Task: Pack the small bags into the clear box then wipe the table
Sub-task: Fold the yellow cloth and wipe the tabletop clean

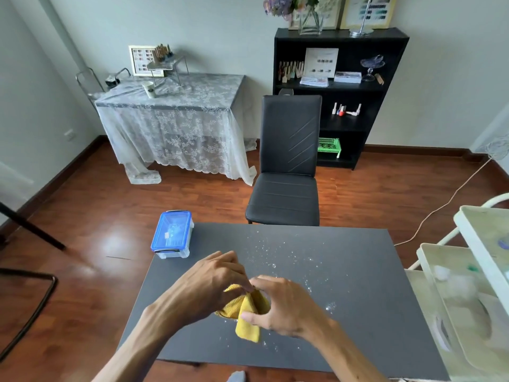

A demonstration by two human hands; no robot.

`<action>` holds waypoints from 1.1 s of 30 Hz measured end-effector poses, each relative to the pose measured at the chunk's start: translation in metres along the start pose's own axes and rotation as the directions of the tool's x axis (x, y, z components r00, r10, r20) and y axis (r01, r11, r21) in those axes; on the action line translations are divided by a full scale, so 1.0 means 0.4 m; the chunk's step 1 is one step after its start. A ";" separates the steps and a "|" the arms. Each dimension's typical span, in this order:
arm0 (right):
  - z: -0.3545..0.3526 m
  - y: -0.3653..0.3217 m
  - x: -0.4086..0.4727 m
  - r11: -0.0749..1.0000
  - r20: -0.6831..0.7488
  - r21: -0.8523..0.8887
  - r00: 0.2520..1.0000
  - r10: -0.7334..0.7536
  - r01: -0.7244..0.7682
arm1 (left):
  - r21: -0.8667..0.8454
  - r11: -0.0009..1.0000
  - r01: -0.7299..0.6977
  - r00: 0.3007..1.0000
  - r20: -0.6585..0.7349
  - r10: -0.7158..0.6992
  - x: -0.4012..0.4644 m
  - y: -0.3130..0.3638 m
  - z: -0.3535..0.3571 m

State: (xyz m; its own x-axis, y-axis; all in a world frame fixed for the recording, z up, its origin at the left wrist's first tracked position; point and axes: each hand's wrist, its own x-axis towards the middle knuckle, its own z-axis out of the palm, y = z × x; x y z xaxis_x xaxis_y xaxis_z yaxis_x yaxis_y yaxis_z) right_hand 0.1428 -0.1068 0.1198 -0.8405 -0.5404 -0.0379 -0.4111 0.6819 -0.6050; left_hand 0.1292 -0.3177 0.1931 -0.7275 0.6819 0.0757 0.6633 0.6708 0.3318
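A yellow cloth (245, 312) is bunched over the middle of the dark grey table (358, 312), held between both hands. My left hand (212, 282) pinches its upper fold, and my right hand (278, 304) grips its right side, thumb on the hanging flap. The clear box (172, 235) with a blue lid stands closed at the table's far left corner, with small bags dimly visible inside. Water droplets (292, 260) speckle the table beyond and to the right of the cloth.
A black chair (287, 172) stands at the table's far edge. A white trolley (468, 285) with trays stands close on the right. A lace-covered table (176, 117) and a black shelf (341, 92) line the back wall. Dark metal legs (27, 299) stand left.
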 end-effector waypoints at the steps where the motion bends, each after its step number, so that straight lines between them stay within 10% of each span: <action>1: 0.002 0.003 -0.003 1.000 -0.024 -0.013 1.000 0.012 -0.013 | -0.002 1.000 0.009 1.000 0.006 -0.009 -0.001 -0.002 -0.002; 33: 0.034 -0.040 -0.056 0.992 -0.450 0.112 0.887 0.105 -0.061 | -0.134 0.986 0.103 0.991 -0.071 -0.113 0.047 -0.007 -0.048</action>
State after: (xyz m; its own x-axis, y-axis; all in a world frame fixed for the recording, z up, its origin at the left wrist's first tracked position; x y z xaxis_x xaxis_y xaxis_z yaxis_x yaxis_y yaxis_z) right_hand 0.1730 -0.1123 0.1193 -0.9474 -0.1857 0.2606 -0.3171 0.6544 -0.6865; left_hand 0.1104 -0.3122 0.2117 -0.8086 0.5790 0.1044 0.5552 0.6923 0.4609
